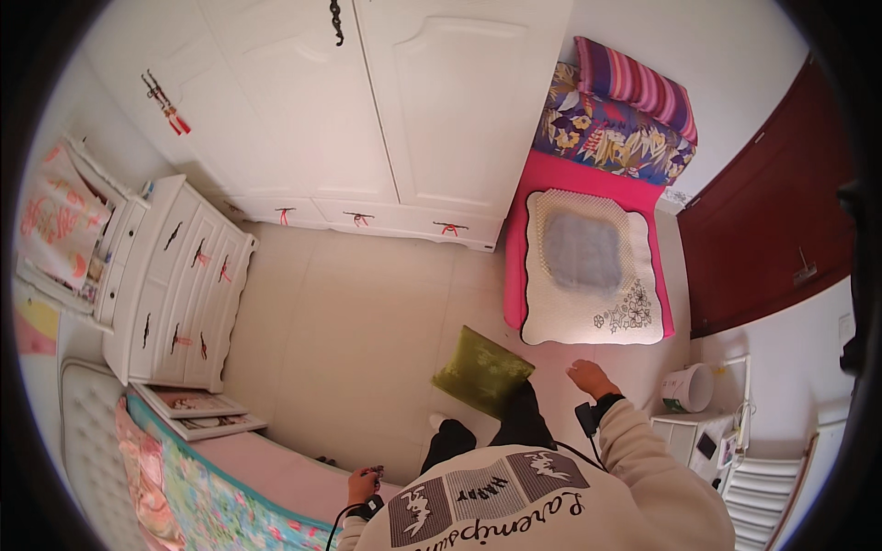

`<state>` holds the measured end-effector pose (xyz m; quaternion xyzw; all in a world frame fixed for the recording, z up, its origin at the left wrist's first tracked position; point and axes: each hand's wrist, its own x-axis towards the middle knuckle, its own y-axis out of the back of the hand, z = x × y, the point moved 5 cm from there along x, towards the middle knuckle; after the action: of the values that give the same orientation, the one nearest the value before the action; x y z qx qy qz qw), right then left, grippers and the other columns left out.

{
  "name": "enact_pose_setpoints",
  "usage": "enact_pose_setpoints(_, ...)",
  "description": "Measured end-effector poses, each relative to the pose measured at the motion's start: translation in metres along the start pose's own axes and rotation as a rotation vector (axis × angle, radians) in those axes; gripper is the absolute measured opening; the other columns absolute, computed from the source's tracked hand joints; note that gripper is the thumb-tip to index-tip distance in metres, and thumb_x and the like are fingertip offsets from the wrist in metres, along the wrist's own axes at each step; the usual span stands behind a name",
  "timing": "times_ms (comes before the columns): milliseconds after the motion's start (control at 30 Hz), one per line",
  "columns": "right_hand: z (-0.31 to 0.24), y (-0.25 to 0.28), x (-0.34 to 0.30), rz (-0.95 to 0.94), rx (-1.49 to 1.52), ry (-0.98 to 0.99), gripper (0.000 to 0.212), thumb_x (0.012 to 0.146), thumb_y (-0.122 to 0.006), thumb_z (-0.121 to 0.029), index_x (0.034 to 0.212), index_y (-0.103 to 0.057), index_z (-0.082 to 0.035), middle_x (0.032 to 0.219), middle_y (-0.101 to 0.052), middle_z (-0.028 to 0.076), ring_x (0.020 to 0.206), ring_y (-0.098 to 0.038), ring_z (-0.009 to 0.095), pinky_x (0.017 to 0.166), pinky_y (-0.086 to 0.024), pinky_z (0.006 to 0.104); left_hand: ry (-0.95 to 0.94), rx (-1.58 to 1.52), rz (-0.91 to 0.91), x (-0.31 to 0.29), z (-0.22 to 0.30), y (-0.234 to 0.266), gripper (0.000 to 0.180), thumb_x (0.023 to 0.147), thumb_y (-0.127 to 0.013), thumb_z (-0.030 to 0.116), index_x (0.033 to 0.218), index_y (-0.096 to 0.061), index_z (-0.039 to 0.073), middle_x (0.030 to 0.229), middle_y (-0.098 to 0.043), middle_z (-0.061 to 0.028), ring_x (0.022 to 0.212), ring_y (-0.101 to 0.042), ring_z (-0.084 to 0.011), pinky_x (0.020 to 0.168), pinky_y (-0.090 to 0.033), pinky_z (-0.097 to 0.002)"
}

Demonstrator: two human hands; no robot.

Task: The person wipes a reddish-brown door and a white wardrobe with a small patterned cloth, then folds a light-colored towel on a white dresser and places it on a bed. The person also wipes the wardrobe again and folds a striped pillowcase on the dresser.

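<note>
Pale floor point(340, 321); right grip point(593, 378) near green cushion point(480, 367), left grip point(364, 483) by bed point(276, 470); whether closed unclear

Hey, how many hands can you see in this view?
2: the left hand is low in the view, near the bed's pink edge; the right hand is right of the green cushion-like square. No others show.

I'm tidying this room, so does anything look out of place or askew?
The green pad near the right hand sits askew to the wardrobe. Two framed pictures overlap beside the dresser, which seems odd for pictures usually hung. No spill stands out.
</note>
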<state>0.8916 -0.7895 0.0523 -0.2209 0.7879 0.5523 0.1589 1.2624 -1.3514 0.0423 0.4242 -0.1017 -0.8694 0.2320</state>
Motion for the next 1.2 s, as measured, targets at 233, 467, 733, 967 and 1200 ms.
enact_pose_setpoints(233, -0.006, -0.02, -0.003, -0.025, 0.05, -0.059, 0.051, 0.095, -0.05, -0.043, 0.121, -0.064, -0.002, 0.123, -0.064, 0.022, 0.118, -0.056, 0.039, 0.103, -0.044, 0.0452, -0.07, 0.206, -0.111, 0.053, 0.022, 0.029, 0.037, 0.078, -0.066, 0.012, 0.112, -0.067, -0.004, 0.08, -0.069, -0.0145, 0.058, -0.065, -0.0205, 0.048, -0.051, -0.0339)
enact_pose_setpoints(467, 0.005, -0.009, -0.013, -0.046, 0.057, -0.161, 0.052, 0.095, -0.051, -0.044, 0.121, -0.064, 0.0, 0.124, -0.063, 0.023, 0.12, -0.056, 0.039, 0.103, -0.044, 0.0455, -0.001, 0.239, -0.068, 0.146, 0.058, 0.025, 0.045, 0.077, -0.067, 0.017, 0.118, -0.066, -0.003, 0.092, -0.072, -0.0164, 0.076, -0.07, -0.0226, 0.066, -0.056, -0.0352)
enact_pose_setpoints(733, 0.002, 0.023, 0.078, 0.027, 0.097, -0.218, 0.051, 0.092, -0.055, -0.041, 0.119, -0.064, 0.001, 0.122, -0.064, 0.023, 0.118, -0.057, 0.038, 0.102, -0.045, 0.0462, -0.289, 0.215, -0.038, 0.242, 0.236, -0.026, 0.048, 0.079, -0.066, 0.022, 0.119, -0.065, -0.003, 0.097, -0.071, -0.0196, 0.081, -0.07, -0.03, 0.073, -0.055, -0.0379)
enact_pose_setpoints(967, -0.061, 0.082, 0.232, -0.028, 0.114, -0.06, 0.052, 0.092, -0.054, -0.041, 0.122, -0.063, 0.0, 0.123, -0.064, 0.023, 0.119, -0.057, 0.039, 0.102, -0.044, 0.0465, -0.386, 0.263, -0.081, 0.271, 0.439, -0.083, 0.044, 0.08, -0.068, 0.017, 0.117, -0.065, -0.005, 0.09, -0.069, -0.0174, 0.072, -0.067, -0.0223, 0.063, -0.054, -0.0362)
enact_pose_setpoints(1200, -0.124, 0.153, 0.342, 0.031, 0.181, -0.007, 0.044, 0.091, -0.053, -0.038, 0.112, -0.065, -0.001, 0.115, -0.065, 0.024, 0.112, -0.059, 0.04, 0.096, -0.047, 0.0484, -0.329, 0.353, -0.214, 0.319, 0.51, -0.123, 0.044, 0.081, -0.07, 0.017, 0.119, -0.065, -0.003, 0.092, -0.069, -0.0126, 0.07, -0.065, -0.0175, 0.06, -0.054, -0.033)
